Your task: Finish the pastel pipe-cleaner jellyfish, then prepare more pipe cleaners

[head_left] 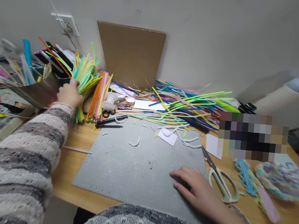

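Observation:
My left hand (70,94) reaches to the back left and is closed on an upright bundle of pastel, green and yellow pipe cleaners (86,70); its fingertips are partly hidden among the stems. Just right of it stands a second bundle of orange, pink and yellow pipe cleaners (102,97). My right hand (191,186) lies on the grey cutting mat (122,169), fingers stretched out and holding nothing. Beside that hand, at the mat's right edge, are scissors (223,184) with pale handles. Short white pipe cleaner pieces (135,142) are scattered over the mat.
Loose pipe cleaners (192,102) are heaped along the wall, near a cardboard sheet (131,54). A spool (110,101) and black pens (111,122) lie behind the mat. Blue braided trim (246,177) is at right. A cluttered container (40,91) is at left.

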### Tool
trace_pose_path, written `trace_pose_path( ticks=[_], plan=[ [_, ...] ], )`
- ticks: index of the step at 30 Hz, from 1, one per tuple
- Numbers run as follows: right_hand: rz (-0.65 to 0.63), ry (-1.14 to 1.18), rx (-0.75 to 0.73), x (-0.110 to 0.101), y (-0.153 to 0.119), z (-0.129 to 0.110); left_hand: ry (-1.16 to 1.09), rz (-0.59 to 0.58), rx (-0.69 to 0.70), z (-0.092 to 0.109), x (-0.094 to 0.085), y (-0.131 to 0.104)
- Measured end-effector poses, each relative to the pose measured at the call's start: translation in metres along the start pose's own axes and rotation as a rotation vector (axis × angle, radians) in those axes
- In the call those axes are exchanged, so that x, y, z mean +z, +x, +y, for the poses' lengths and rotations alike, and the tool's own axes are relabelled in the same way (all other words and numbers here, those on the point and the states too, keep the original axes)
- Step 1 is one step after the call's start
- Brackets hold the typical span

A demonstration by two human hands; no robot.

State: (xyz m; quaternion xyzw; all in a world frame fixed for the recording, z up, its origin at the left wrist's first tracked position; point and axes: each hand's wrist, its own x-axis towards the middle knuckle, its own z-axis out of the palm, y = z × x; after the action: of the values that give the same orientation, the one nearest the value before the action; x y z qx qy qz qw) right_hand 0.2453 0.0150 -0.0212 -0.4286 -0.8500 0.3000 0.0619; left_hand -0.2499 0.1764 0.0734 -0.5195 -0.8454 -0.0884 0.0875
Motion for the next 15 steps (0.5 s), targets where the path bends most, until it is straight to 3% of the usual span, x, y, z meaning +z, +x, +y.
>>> trace_pose_path(
  ticks=[6, 9, 12, 15],
  plan=[
    [0.002, 0.002, -0.009, 0.003, 0.0, 0.002, -0.218, 0.206, -0.15, -0.022, -0.065, 0.027],
    [0.0, 0.002, -0.006, 0.003, -0.001, 0.002, -0.187, 0.251, -0.15, -0.022, -0.082, 0.034],
    [-0.011, 0.002, 0.0, 0.002, -0.002, 0.002, -0.136, 0.223, -0.069, -0.012, -0.072, 0.031],
    [-0.014, 0.007, 0.0, 0.002, -0.001, 0.002, -0.063, 0.137, -0.002, 0.003, -0.04, 0.02]
  ],
)
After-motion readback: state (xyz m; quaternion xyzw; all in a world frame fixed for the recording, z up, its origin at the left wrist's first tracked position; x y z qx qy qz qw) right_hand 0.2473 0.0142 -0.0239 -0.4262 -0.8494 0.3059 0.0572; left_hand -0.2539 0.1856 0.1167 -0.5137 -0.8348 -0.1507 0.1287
